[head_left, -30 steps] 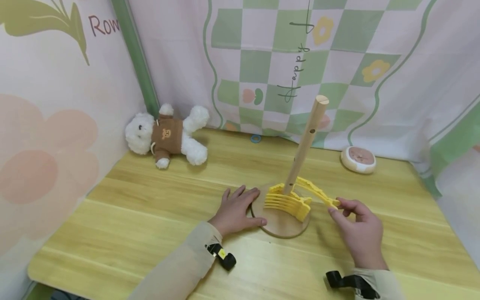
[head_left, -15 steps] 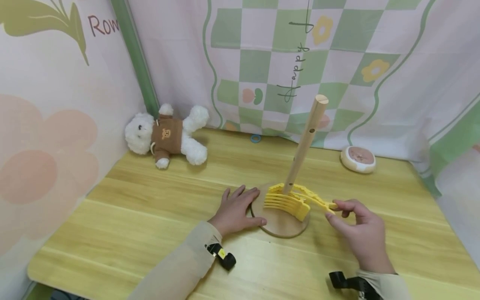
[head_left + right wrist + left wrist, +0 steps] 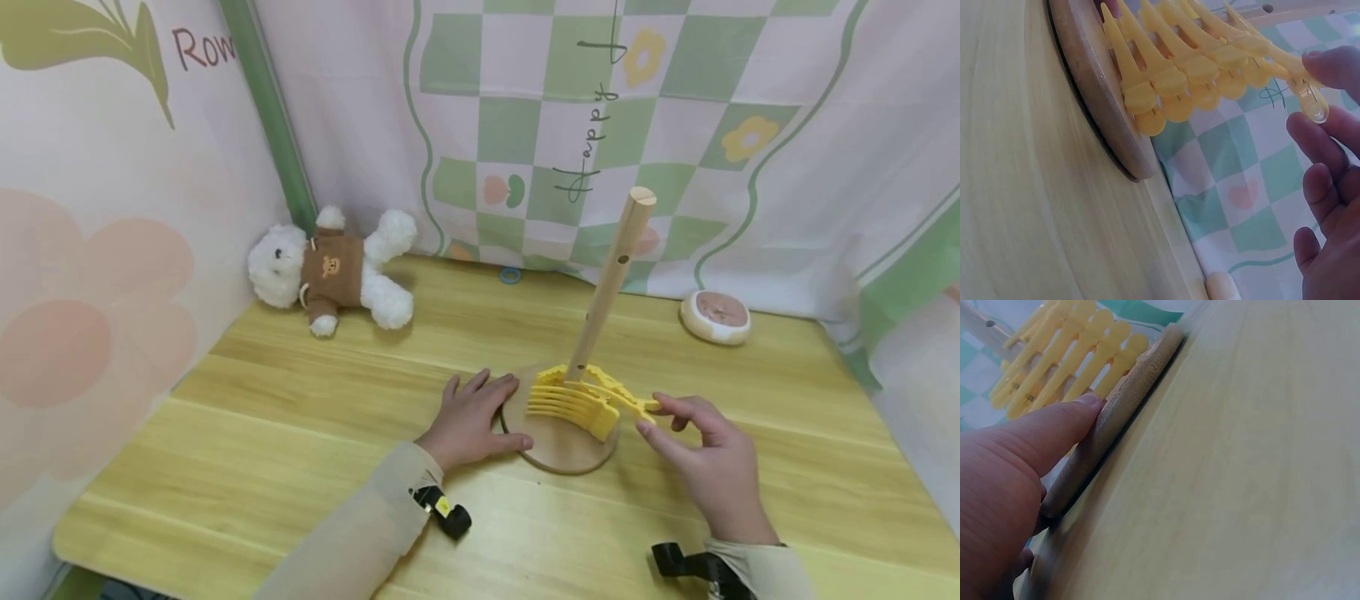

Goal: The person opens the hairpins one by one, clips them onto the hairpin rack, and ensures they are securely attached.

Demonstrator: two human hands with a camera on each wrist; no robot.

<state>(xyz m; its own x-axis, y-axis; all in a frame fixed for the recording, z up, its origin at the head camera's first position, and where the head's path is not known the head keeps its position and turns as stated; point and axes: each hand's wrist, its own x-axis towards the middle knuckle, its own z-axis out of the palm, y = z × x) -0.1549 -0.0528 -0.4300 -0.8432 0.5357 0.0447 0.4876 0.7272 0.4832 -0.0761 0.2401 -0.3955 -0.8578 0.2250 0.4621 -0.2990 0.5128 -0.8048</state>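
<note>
A wooden pole [image 3: 611,275] stands upright on a round wooden base [image 3: 562,457]. Several yellow hair clips [image 3: 566,404] are stacked one above another about the pole's foot, their wide ends toward the right. My right hand [image 3: 712,467] pinches the wide end of the topmost yellow clip [image 3: 1313,106] between thumb and index finger; the other fingers are loosely bent. That clip's long prongs reach to the pole over the stack. With spread fingers, my left hand [image 3: 467,425] rests on the left side of the base, and its thumb [image 3: 1075,419] lies over the rim near the clips.
A white plush toy [image 3: 333,267] in a brown shirt lies at the back left. Near the curtain [image 3: 510,133] are a small blue ring [image 3: 510,275] and a pink-and-white round device [image 3: 716,317]. All stand on the wooden table [image 3: 247,433].
The right hand has brought its clip down and to the left, closer over the stacked clips. My left hand has kept its place on the base.
</note>
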